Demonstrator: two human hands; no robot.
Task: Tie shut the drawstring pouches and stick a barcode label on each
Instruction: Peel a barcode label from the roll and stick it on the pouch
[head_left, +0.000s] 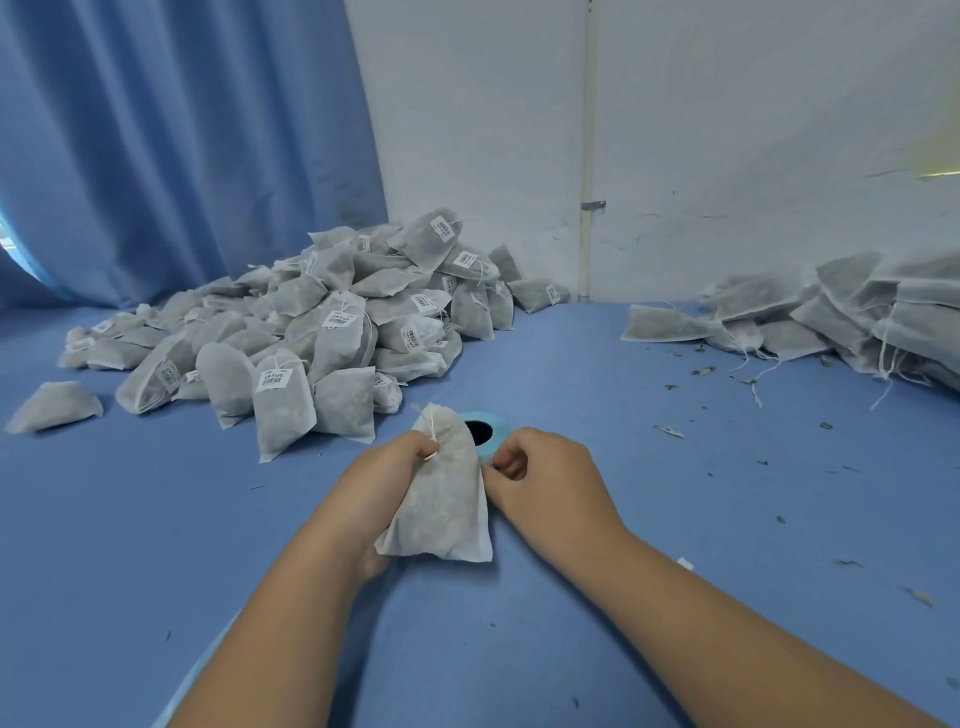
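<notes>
A white drawstring pouch (441, 493) filled with dried herb stands in front of me, tied at its neck. My left hand (379, 483) grips its left side near the string. No label shows on its face. My right hand (540, 478) is beside the pouch's right edge, its fingers curled; what they pinch is too small to tell. Just behind the pouch lies a light blue label roll (485, 434), partly hidden by the pouch and my right hand.
A big heap of labelled pouches (311, 322) fills the back left. A pile of unlabelled pouches with loose strings (831, 312) lies at the back right. Herb crumbs (701, 371) dot the blue table. Blue curtain and white wall behind.
</notes>
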